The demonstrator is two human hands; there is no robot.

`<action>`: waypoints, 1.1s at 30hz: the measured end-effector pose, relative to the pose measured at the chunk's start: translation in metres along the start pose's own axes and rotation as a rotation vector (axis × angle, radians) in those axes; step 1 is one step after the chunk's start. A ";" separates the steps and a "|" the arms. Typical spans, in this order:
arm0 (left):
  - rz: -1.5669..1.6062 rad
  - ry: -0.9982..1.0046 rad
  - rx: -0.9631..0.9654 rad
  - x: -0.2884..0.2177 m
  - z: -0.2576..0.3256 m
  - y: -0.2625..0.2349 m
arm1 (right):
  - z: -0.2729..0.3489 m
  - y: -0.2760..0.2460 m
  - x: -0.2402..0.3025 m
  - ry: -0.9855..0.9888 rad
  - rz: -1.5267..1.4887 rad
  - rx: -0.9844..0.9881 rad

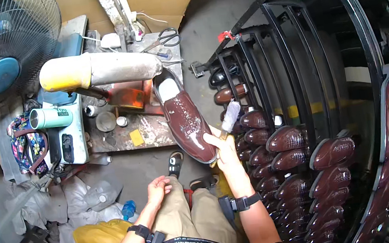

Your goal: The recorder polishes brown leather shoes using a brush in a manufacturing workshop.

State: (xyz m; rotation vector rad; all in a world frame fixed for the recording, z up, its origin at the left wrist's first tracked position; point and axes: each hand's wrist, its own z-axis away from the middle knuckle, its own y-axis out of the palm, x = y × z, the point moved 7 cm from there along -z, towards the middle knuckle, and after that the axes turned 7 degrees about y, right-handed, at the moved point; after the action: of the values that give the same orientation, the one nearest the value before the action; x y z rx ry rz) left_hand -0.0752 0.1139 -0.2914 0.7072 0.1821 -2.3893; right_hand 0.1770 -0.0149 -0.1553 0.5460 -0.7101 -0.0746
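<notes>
A glossy dark brown loafer [185,123] is in my right hand [224,150], which grips it near the toe. A brush-like tool with a fuzzy greyish-white head [231,115] sticks up from the same hand. The shoe's heel end reaches up to the tip of a white padded cylinder with a yellow end [116,66]; whether they touch I cannot tell. Over my lap, my left hand [158,189] is empty, its fingers loosely bent and apart.
A black rack [270,24] holds several rows of brown shoes [332,151] close on my right. On the stained worktable [153,131] are scissors [167,37], small jars and a yellow square. A fan [1,75] stands far left. Plastic bags [99,239] lie below.
</notes>
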 end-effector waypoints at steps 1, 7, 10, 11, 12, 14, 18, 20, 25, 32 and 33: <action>0.003 0.002 -0.003 0.001 0.000 -0.002 | 0.001 -0.001 0.001 0.006 0.024 -0.016; -0.023 0.003 -0.033 0.003 0.000 -0.010 | 0.040 -0.033 -0.008 0.004 0.077 -0.071; -0.020 0.000 -0.024 0.002 -0.001 -0.008 | 0.070 -0.055 -0.016 -0.030 0.123 -0.070; -0.021 0.001 -0.015 0.001 -0.001 -0.006 | 0.080 -0.061 -0.019 -0.021 0.077 -0.035; -0.026 0.001 -0.013 0.000 -0.002 -0.004 | 0.089 -0.067 -0.022 0.000 0.041 -0.013; -0.038 0.003 -0.001 -0.002 -0.001 0.002 | 0.105 -0.078 -0.026 -0.006 -0.006 -0.019; -0.033 0.013 0.053 -0.018 0.005 0.025 | 0.127 -0.092 -0.029 -0.020 -0.117 -0.036; -0.051 0.019 0.090 -0.033 0.015 0.042 | 0.132 -0.096 -0.028 -0.034 -0.134 -0.081; -0.006 0.244 0.581 -0.102 0.073 0.134 | 0.140 -0.086 -0.027 -0.084 -0.245 -0.125; -0.154 0.686 0.506 -0.190 0.148 0.211 | 0.167 -0.071 -0.025 -0.118 0.058 -0.254; -0.186 0.718 0.534 -0.201 0.152 0.221 | 0.171 -0.076 -0.025 -0.070 0.039 -0.323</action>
State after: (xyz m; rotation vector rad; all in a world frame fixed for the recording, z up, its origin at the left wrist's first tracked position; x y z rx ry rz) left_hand 0.1245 0.0020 -0.0463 1.8548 -0.1118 -2.2565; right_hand 0.0573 -0.1509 -0.1013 0.2213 -0.7592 -0.1693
